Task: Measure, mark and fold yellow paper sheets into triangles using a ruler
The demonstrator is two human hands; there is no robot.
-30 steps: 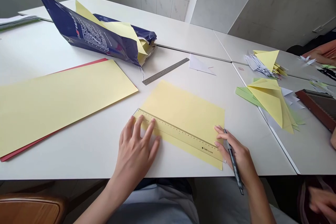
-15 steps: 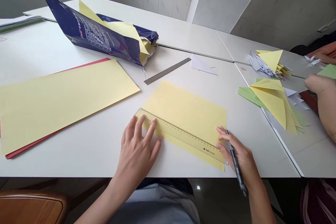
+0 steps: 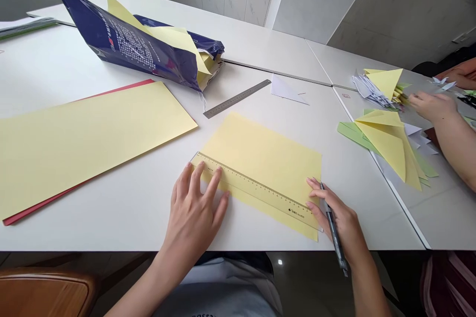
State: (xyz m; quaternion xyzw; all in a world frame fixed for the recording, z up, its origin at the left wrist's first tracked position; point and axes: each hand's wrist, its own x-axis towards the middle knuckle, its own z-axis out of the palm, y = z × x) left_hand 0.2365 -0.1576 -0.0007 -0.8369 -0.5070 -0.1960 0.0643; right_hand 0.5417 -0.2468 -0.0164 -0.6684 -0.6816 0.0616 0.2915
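Note:
A clear plastic ruler (image 3: 256,188) lies slantwise across a yellow sheet of paper (image 3: 264,148) on the white table. My left hand (image 3: 199,193) rests with fingers spread on the ruler's left end, pressing it flat. Between the fingers of my right hand (image 3: 340,218) is a dark pen (image 3: 333,230), its lower end pointing down toward the table edge. The thumb and fingertips of that hand also touch the ruler's right end and the paper's right edge. A steel ruler (image 3: 238,99) and a folded white paper triangle (image 3: 286,90) lie beyond the sheet.
Larger yellow paper (image 3: 100,143) over red paper (image 3: 40,203) lies at left. A torn blue bag (image 3: 137,49) with yellow paper stands behind. To the right are folded yellow papers (image 3: 394,143), a pile of folded pieces (image 3: 383,86) and another person's hand (image 3: 433,106).
The other person's hand at right has moved toward the far pile of folded pieces. My hands, the pen and the clear ruler keep their places; the view shifts slightly.

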